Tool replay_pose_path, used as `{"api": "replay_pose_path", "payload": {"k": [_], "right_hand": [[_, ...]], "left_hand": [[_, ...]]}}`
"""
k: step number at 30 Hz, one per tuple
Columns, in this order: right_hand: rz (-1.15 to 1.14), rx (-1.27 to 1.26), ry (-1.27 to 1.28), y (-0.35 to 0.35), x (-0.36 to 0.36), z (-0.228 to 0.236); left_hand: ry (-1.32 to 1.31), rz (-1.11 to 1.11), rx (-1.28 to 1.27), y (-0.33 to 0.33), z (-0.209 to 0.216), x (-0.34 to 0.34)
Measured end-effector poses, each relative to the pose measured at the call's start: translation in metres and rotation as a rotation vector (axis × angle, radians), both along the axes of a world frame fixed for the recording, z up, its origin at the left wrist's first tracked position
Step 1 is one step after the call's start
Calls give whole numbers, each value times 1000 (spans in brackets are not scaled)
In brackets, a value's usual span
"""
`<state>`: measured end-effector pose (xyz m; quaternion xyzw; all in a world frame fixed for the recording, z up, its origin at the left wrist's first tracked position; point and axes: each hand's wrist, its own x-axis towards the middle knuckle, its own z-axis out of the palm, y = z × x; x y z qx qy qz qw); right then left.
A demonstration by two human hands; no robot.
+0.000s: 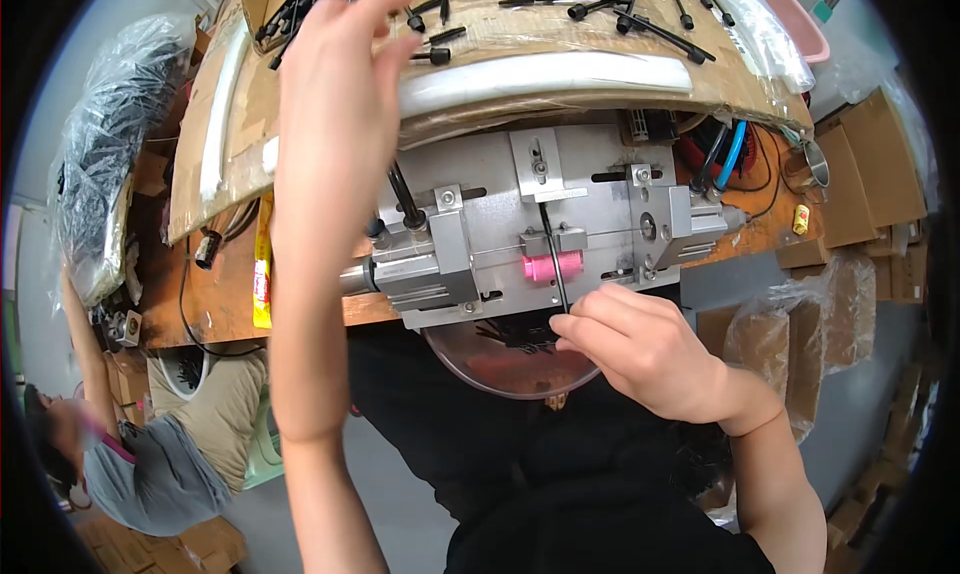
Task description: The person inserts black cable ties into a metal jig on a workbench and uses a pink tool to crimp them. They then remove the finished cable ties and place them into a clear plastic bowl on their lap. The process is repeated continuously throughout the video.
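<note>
My right hand (640,349) pinches the lower end of a thin black rod (555,259). The rod lies lengthwise over a pink block (570,266) on a grey metal fixture (490,174), its upper end reaching a small upright bracket (541,174). Raised over the far cardboard, my left hand (345,84) has its thumb and a finger spread apart, and nothing shows between them. It is slightly blurred, close to several loose black rods with knobbed ends (432,57). Below the fixture's front edge sits a clear round bowl (515,384) with small black pieces in it.
Pneumatic cylinders (415,274) flank the fixture on the orange-brown bench (235,294). A yellow tube (262,274) lies at the left, a metal cup (808,164) at the right. A seated person (160,464) works at far left beside a plastic-wrapped bundle (115,144). Cardboard boxes (870,164) stand right.
</note>
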<state>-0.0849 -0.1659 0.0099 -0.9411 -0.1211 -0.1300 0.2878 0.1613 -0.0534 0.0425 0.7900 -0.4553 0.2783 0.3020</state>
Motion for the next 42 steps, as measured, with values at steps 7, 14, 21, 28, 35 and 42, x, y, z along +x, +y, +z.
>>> {"api": "replay_pose_path", "payload": {"k": [7, 14, 21, 28, 35, 42], "right_hand": [[29, 168, -240, 1, -27, 3], [50, 240, -312, 0, -42, -8], [13, 310, -325, 4, -46, -8], [24, 475, -295, 3, -49, -6], [-15, 563, -307, -1, -51, -7], [11, 451, -353, -4, -48, -7]], "left_hand": [[290, -85, 143, -35, 13, 22], [365, -69, 110, -30, 16, 33], [497, -196, 92, -6, 21, 54], [513, -226, -198, -6, 34, 20], [241, -27, -86, 16, -16, -97], [249, -83, 336, 34, -88, -187]]}}
